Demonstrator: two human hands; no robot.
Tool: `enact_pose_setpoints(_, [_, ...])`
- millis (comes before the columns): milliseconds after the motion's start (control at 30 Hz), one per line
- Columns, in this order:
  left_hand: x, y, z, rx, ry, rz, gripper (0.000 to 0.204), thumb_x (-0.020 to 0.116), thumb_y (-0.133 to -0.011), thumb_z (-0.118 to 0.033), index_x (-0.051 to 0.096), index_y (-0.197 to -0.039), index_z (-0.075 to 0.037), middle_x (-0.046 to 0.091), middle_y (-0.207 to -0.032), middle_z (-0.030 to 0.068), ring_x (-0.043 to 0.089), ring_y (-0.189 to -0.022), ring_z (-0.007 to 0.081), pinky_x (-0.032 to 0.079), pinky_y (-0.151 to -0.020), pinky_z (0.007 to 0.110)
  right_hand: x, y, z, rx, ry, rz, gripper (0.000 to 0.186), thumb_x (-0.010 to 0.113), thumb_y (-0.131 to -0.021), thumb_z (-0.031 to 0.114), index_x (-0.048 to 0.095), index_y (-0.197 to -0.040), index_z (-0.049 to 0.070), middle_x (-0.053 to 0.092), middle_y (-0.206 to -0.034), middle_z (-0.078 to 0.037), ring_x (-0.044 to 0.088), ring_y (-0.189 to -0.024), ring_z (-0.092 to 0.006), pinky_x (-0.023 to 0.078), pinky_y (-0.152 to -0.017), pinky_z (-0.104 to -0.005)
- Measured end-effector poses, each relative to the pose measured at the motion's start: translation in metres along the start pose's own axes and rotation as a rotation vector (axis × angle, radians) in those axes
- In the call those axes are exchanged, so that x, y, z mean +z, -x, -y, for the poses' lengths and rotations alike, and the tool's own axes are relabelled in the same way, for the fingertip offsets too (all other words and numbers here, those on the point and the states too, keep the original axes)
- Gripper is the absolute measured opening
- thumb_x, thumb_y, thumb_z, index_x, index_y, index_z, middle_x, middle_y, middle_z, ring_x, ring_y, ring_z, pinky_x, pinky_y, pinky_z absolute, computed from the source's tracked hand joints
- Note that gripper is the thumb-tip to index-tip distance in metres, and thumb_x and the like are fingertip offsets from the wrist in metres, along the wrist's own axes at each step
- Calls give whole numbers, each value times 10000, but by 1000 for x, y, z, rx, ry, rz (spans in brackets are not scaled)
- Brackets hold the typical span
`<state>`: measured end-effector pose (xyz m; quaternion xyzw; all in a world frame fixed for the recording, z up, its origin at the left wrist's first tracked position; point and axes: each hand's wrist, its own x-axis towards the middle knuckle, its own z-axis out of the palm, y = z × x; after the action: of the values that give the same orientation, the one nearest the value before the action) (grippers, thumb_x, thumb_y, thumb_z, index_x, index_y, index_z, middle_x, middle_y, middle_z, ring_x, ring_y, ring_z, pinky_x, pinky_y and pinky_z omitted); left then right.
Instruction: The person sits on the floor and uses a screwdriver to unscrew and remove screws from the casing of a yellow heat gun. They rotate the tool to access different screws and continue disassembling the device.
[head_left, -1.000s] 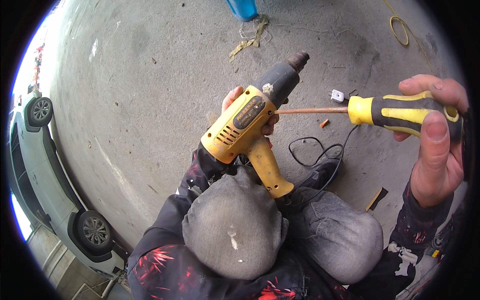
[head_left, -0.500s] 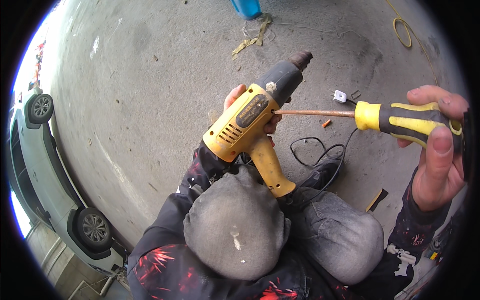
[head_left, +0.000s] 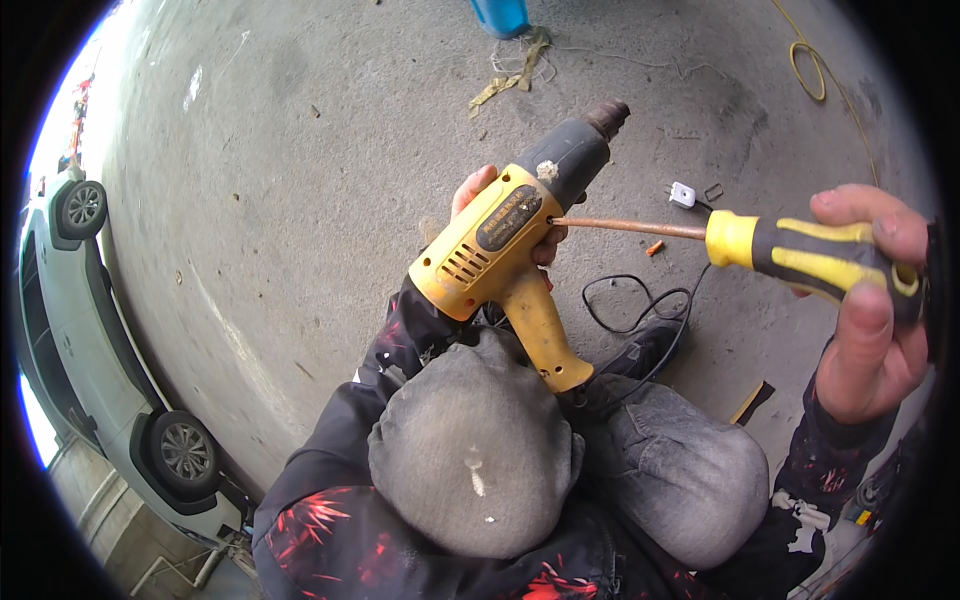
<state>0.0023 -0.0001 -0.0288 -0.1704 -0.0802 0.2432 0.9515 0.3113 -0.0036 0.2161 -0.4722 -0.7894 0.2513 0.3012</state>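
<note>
A yellow heat gun point(head_left: 462, 255) with a dark grey front and a rusty metal nozzle lies across my left hand point(head_left: 474, 188). That hand wraps round its body from beneath, so only some fingers show at either side. The nozzle points up and to the right; the grip hangs down over my knees. In my right hand point(head_left: 868, 340) is a yellow and black screwdriver point(head_left: 812, 256), its handle between thumb and fingers. The long rusty shaft reaches left, with its tip at a screw hole on the heat gun's side, near the grey front.
On the concrete floor point(head_left: 300, 200) lie a white plug point(head_left: 682, 195), a black cord point(head_left: 640, 310), an orange bit point(head_left: 655, 248) and a yellow-black tool point(head_left: 752, 403). A blue container point(head_left: 500, 18) stands ahead. Yellow hose point(head_left: 808, 70) curls at far right. A pale car point(head_left: 110, 350) stands left.
The screwdriver's handle has turned a little and tilts slightly lower on the right, its tip still at the hole. My right fingers have shifted on it. The heat gun stays nearly in place.
</note>
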Motion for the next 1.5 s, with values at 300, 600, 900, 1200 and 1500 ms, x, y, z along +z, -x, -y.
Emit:
enact_pose_setpoints(300, [3,2,-2,115,-204,-240,901,512,-867,-569,310,-1352,162,572,-884,294,614,-687,305,521,-621,360,6,-2,4,-115,-96,76,484,604,-924,446,410,-1210,107,585,-1111,-246,592,-927,-250,505,-794,-326])
enact_pose_setpoints(600, [8,1,1,130,-206,-247,922,512,-857,-593,331,-1335,175,570,-908,284,593,-683,281,491,-597,367,6,-6,12,-57,-124,77,486,630,-912,433,416,-1198,103,582,-1117,-248,591,-929,-240,504,-800,-317])
enact_pose_setpoints(900, [-2,1,-6,9,-59,-84,887,509,-847,-591,332,-1391,86,566,-1081,288,650,-908,383,496,-800,663,5,-20,14,-71,-80,124,504,653,-895,434,422,-1188,97,591,-1099,-245,606,-918,-240,525,-780,-314])
enact_pose_setpoints(1200, [2,2,-4,55,-111,-189,883,502,-850,-605,355,-1369,94,564,-1047,279,643,-885,357,495,-784,620,20,-48,18,-107,-181,112,497,687,-882,385,462,-1172,50,607,-1084,-220,615,-852,-200,519,-776,-300])
enact_pose_setpoints(1500, [0,3,-3,32,-53,-152,879,491,-846,-628,404,-1331,100,569,-1064,278,656,-875,373,493,-809,664,30,-56,24,51,-110,3,442,666,-910,332,491,-1192,42,631,-1051,-139,565,-725,-100,482,-685,-219])
